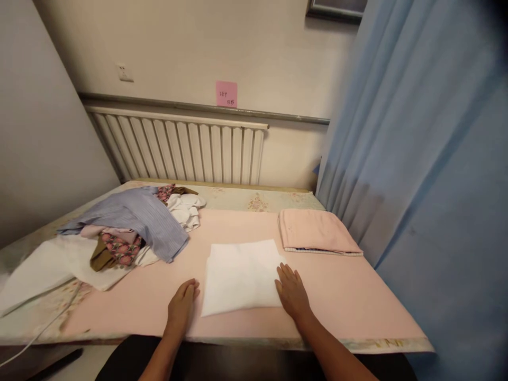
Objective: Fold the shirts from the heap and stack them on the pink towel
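Note:
A white folded cloth lies flat in front of me on a pink sheet. My right hand rests palm down at the cloth's right edge, its fingers stretched out and touching it. Just left of the cloth, my left hand is on the pink sheet with its fingers curled in, and nothing shows in them. A small gap separates it from the cloth's left edge.
A folded pink cloth stack sits at the back right. At the left is a heap of loose clothes, with a blue striped garment on top. A white cord crosses the front left edge. A blue curtain hangs at right; a radiator stands behind.

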`<state>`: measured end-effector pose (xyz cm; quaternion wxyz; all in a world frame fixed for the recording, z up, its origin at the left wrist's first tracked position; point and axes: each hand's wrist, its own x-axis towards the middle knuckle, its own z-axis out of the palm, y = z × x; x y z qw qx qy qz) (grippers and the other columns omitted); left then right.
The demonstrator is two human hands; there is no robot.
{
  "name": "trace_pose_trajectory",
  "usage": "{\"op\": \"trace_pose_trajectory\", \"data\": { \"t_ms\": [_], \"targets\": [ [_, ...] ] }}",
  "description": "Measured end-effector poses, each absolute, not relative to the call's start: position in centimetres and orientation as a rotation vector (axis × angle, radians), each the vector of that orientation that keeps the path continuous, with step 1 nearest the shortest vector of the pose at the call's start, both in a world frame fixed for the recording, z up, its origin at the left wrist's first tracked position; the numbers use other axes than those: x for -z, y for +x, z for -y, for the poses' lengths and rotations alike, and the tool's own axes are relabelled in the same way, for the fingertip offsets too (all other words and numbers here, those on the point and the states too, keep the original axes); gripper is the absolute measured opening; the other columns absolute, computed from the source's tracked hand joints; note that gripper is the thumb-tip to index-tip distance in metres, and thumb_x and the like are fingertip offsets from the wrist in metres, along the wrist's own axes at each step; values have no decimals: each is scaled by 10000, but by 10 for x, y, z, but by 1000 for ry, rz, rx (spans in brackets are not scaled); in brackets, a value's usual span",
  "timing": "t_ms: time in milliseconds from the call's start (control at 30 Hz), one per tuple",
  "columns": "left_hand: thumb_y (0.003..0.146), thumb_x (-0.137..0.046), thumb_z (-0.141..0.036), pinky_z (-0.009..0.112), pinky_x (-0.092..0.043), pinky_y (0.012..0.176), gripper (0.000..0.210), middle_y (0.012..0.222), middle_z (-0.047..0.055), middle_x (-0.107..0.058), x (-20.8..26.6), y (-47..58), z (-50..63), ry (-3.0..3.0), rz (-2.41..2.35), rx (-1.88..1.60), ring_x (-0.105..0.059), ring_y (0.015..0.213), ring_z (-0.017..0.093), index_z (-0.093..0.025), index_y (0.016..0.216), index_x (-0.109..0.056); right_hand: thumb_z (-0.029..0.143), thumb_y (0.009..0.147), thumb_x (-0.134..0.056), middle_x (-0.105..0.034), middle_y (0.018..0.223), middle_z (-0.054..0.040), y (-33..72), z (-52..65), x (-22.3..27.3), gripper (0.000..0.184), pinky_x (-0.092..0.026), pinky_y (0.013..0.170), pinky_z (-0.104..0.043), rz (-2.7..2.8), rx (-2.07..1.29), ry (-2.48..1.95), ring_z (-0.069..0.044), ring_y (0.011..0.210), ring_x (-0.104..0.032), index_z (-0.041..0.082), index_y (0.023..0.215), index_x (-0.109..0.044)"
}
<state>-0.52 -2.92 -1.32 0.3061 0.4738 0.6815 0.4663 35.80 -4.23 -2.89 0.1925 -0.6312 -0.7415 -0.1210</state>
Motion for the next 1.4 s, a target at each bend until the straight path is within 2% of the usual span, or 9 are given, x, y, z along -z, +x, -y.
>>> {"op": "trace_pose_trajectory", "data": {
  "t_ms": [133,333,467,567,700,800,933,1067,1400],
  "targets": [
    [869,-382,-313,266,-537,834,265,974,63,-732,5,2,45,1200,-1770,-1144,-697,914,161,-196,953,-604,287,957,-366,-448,1436,-109,358,43,29,418,-258,1106,-456,2076,341,-1772,-252,1347,-383,158,1328,-510],
    [787,-481,-406,323,-526,730,228,676,-6,-672,-8,7,72,1282,-1833,-993,-671,710,206,-226,739,-614,297,962,-360,-467,1423,-110,359,43,31,418,-261,1103,-450,2073,348,-1747,-248,1347,-383,162,1329,-509],
    [793,-482,-446,317,-530,590,264,587,-8,-618,-6,12,85,1078,-1718,-975,-642,573,190,-204,765,-585,302,969,-348,-464,1423,-119,359,44,30,417,-262,1101,-446,2079,359,-1734,-250,1345,-386,154,1320,-517],
    [777,-546,-459,295,-523,521,278,595,-1,-613,-7,14,91,906,-1580,-1008,-630,523,170,-186,828,-570,302,970,-344,-471,1417,-123,359,45,29,415,-262,1099,-458,2080,372,-1739,-260,1342,-390,148,1308,-529],
    [724,-669,-458,267,-534,563,362,667,20,-656,-13,13,96,714,-1381,-1005,-648,571,148,-183,928,-553,303,975,-327,-461,1425,-123,359,45,28,424,-262,1100,-467,2100,380,-1742,-263,1345,-383,140,1315,-523],
    [701,-704,-460,241,-521,553,382,675,16,-660,-18,13,97,679,-1325,-958,-638,562,129,-189,909,-534,310,975,-327,-463,1424,-121,359,45,29,428,-264,1100,-463,2100,362,-1756,-260,1345,-384,142,1318,-520],
    [702,-686,-449,210,-474,495,345,646,-2,-644,-24,16,96,716,-1346,-854,-608,517,111,-191,845,-507,309,973,-325,-458,1429,-116,360,44,30,428,-249,1107,-467,2090,342,-1754,-258,1355,-368,154,1325,-513],
    [709,-652,-396,203,-465,515,287,672,-16,-643,-28,20,94,754,-1319,-798,-602,530,96,-198,855,-505,309,971,-332,-459,1428,-118,360,44,31,428,-252,1106,-469,2091,332,-1744,-259,1353,-370,159,1328,-513],
    [780,-543,-389,256,-500,531,224,621,-6,-624,-19,29,89,815,-1484,-813,-631,530,132,-206,724,-427,305,973,-318,-462,1427,-113,359,45,27,433,-236,1111,-461,2091,312,-1778,-250,1360,-356,149,1330,-508]
  ]
}}
